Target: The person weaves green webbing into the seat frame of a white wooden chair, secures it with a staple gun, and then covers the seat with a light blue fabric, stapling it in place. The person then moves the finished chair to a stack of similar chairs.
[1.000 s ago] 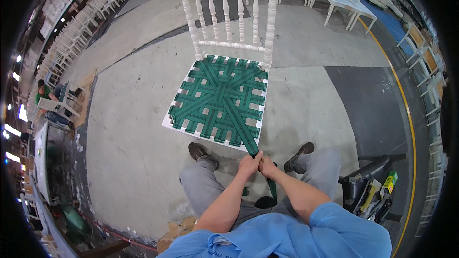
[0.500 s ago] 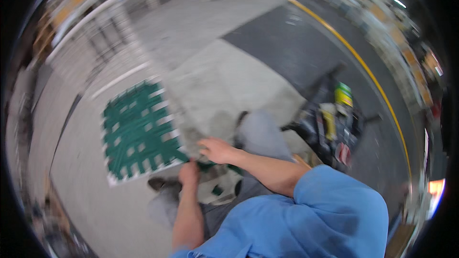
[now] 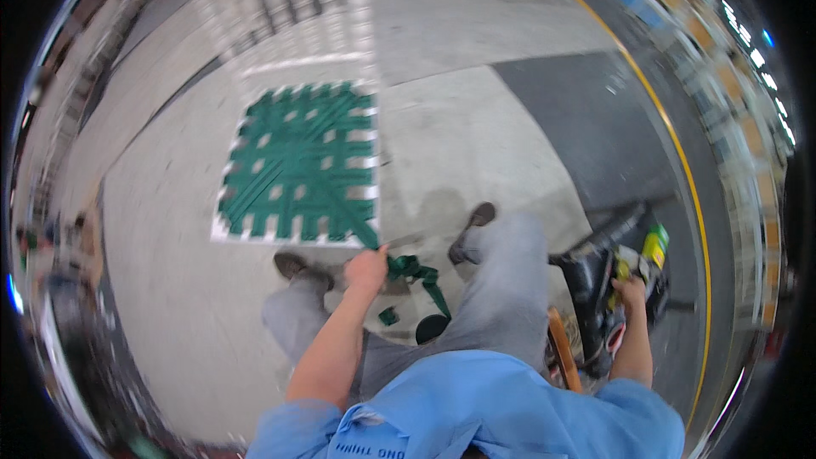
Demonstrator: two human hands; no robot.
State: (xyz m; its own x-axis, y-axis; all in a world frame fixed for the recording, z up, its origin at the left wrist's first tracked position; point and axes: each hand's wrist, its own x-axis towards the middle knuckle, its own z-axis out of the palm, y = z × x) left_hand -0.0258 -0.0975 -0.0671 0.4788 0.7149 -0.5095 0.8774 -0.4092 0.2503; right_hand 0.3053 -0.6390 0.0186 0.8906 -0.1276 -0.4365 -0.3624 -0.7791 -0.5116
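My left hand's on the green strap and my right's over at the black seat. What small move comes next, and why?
Perhaps lift the yellow item with your right hand, which is already at it, though blur hides its grip. Your left hand holds the green strap by the front corner of the white chair, leaving your right free for the black seat.

You have even, moderate light on the floor (image 3: 459, 136), with a soft shadow; the lamps (image 3: 757, 58) glare at upper right. Your view bends toward its black rim, and the chair back (image 3: 358, 13) is blurred.
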